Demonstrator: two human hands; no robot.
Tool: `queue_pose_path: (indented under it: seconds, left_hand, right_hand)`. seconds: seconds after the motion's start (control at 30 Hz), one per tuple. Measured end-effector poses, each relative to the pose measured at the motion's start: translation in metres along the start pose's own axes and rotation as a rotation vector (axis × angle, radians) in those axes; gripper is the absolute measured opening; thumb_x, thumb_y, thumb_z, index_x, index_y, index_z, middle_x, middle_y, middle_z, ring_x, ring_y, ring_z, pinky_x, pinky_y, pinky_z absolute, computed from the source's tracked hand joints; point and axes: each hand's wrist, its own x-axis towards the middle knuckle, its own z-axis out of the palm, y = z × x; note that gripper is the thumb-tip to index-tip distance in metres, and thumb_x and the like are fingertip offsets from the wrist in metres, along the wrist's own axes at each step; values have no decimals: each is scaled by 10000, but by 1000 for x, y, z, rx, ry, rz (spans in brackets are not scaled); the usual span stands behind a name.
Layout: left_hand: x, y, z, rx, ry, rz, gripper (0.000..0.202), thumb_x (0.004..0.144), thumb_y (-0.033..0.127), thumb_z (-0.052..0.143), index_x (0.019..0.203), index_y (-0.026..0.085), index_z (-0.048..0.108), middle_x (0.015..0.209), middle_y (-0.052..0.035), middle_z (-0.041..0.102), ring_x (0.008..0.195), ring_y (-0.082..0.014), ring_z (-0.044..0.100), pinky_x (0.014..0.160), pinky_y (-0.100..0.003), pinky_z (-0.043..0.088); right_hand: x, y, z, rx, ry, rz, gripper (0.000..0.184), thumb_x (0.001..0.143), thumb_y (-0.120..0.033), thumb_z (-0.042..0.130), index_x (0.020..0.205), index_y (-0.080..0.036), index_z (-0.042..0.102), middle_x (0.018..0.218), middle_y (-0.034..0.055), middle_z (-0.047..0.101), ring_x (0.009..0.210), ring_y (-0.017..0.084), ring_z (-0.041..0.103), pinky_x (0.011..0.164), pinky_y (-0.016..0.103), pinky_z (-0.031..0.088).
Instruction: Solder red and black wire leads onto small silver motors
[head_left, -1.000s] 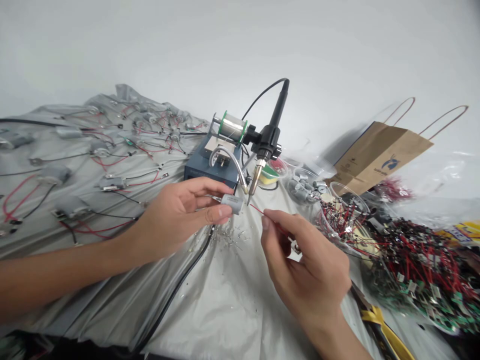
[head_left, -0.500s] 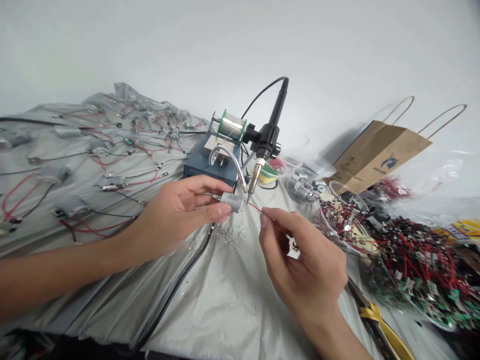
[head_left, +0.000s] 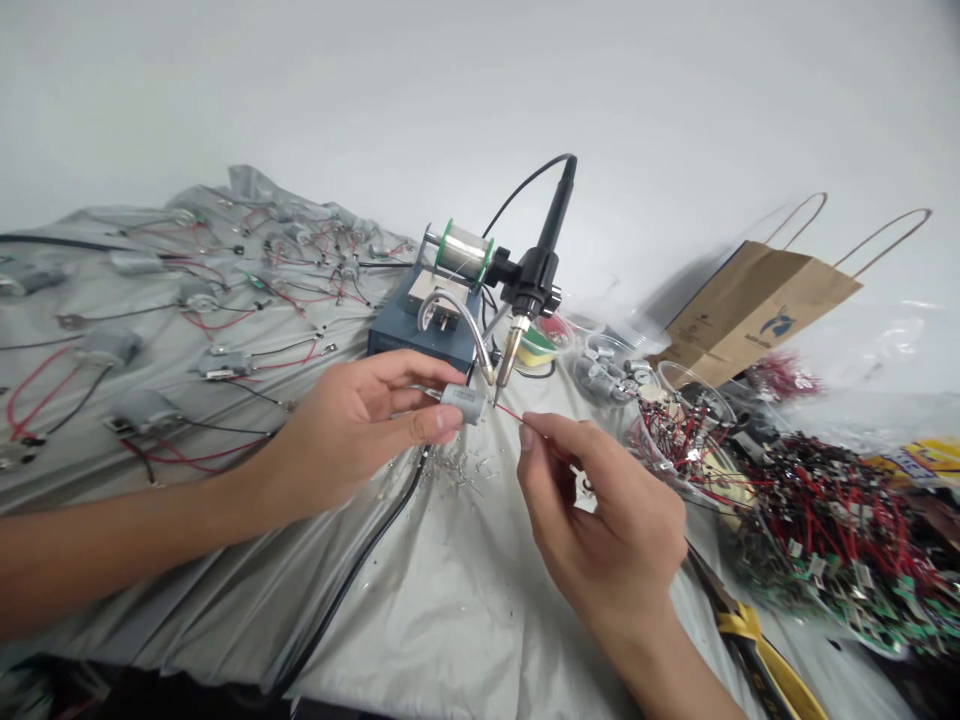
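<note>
My left hand (head_left: 352, 435) pinches a small grey cylindrical motor (head_left: 463, 403) between thumb and fingers. It holds the motor just under the tip of a black soldering iron (head_left: 527, 290) mounted on a blue soldering station (head_left: 420, 338). My right hand (head_left: 600, 525) pinches a thin red wire (head_left: 510, 413) whose end reaches the motor at the iron's tip. A curved metal solder feed tube (head_left: 465, 325) ends beside the tip. A solder spool (head_left: 463, 251) sits on top of the station.
Finished motors with red and black wires (head_left: 225, 365) lie spread over the grey cloth at left. Clear cups of motors (head_left: 611, 375) and wires (head_left: 686, 440), a heap of red wires with green boards (head_left: 832, 530), a brown paper bag (head_left: 757, 310) and yellow-handled pliers (head_left: 750, 640) stand at right. A black cable (head_left: 352, 580) runs toward me.
Almost nothing: my right hand has drifted slightly left and toward me, still holding the red wire at the motor. My left hand stays put.
</note>
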Motion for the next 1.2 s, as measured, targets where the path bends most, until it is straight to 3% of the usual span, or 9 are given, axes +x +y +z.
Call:
queue_pose_path:
  seconds: [0.17,0.43,0.83,1.2]
  left_hand:
    - [0,-2,-1,4,-12,2,291,854,377,936,1099,271,821,937,6,862,817,-147,794,764,-187,636]
    - [0,0,-1,35,-2,-23,335,851,393,932,1128,247,815,939,-40,869,831,-196,813,772,-251,653]
    - [-2,0,-1,5,-30,-28,276,916,338,886,1152,232,792,924,-10,861,816,-129,779,780,-208,619]
    - [-2,2,-2,33,-23,-25,293,904,365,891,1143,225,796,898,-20,852,810,-150,779,773,-233,612]
  right_hand:
    - [-1,-1,0,1,5,6,84,1011,-121,665,1039,-157,735,710,-69,636,574,40,578,605,138,493]
    - [-1,1,0,40,6,55,95,991,-114,687,1041,-179,735,721,-68,648,574,55,589,601,164,508]
    - [-1,0,1,61,8,67,91,992,-122,694,1044,-182,739,717,-70,656,570,52,605,608,157,523]
    - [-1,-2,-1,59,-19,96,87,997,-143,680,1018,-202,740,705,-60,672,550,73,606,580,184,531]
